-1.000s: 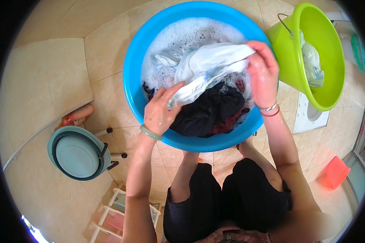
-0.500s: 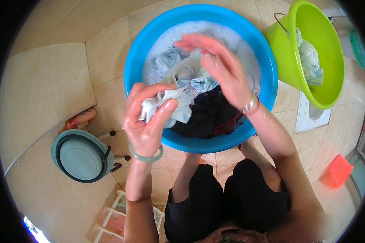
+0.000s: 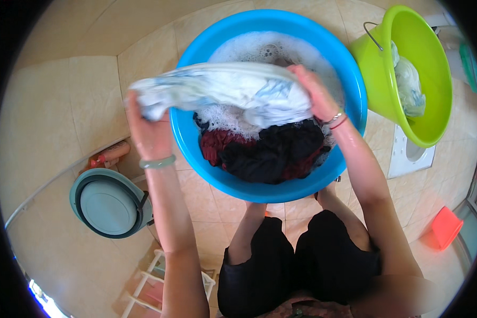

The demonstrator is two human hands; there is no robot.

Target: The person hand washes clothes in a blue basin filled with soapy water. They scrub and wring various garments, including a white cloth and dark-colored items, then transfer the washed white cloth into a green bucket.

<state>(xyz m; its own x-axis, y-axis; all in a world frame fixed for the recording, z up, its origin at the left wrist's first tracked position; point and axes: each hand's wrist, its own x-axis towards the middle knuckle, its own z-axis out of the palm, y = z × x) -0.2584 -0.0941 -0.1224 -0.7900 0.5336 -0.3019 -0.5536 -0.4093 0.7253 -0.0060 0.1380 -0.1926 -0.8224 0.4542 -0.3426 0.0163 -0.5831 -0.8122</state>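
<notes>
White garment (image 3: 222, 93) now stretched wide over blue basin (image 3: 355, 79); left hand (image 3: 148, 130), right hand (image 3: 315, 95) each gripping one end.

A beige tiled floor (image 3: 63, 95) carries everything — a big blue basin (image 3: 350, 79) at the centre, a lime-green bucket (image 3: 434, 79) tilted just beside it on the right. Lower left sits a round teal lidded bin (image 3: 108, 204), with an orange bottle (image 3: 108, 153) lying near it; a small red tub (image 3: 445, 228) stands well apart at the right.
</notes>
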